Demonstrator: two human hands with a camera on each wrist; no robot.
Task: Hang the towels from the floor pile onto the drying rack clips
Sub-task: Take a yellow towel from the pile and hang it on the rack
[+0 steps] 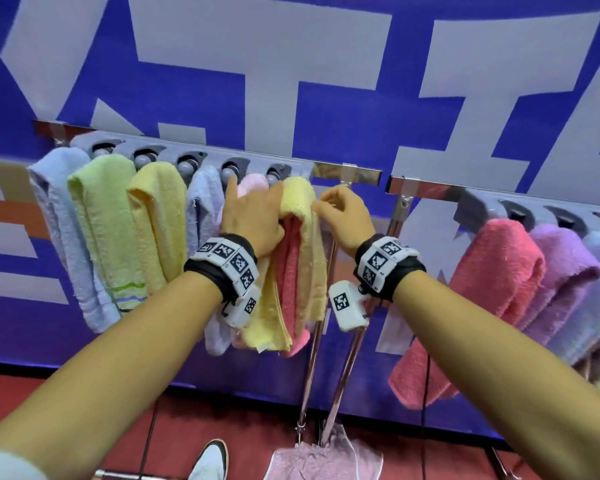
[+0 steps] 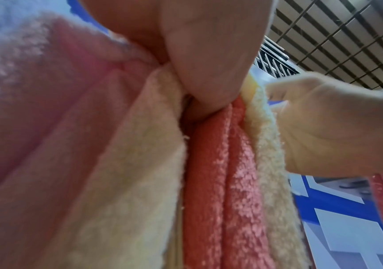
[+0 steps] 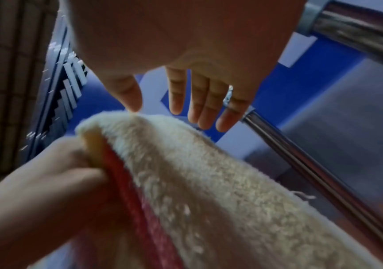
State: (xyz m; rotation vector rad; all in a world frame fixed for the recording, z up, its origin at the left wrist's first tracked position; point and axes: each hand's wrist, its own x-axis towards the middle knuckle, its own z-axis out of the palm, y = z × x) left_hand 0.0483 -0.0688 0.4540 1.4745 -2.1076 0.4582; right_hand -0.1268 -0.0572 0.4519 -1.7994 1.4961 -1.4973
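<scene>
Left hand (image 1: 252, 220) gripping, right hand (image 1: 343, 216) loose.

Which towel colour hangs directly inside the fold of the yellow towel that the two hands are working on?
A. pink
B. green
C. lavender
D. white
A: the left hand grips the yellow towel, and a pink towel shows between its two hanging yellow layers.

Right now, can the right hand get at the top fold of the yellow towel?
Probably yes. The right hand hovers beside the yellow towel, its thumb tip at the fold, nothing between them. The left hand holds the towel's other side, leaving that side free.
</scene>
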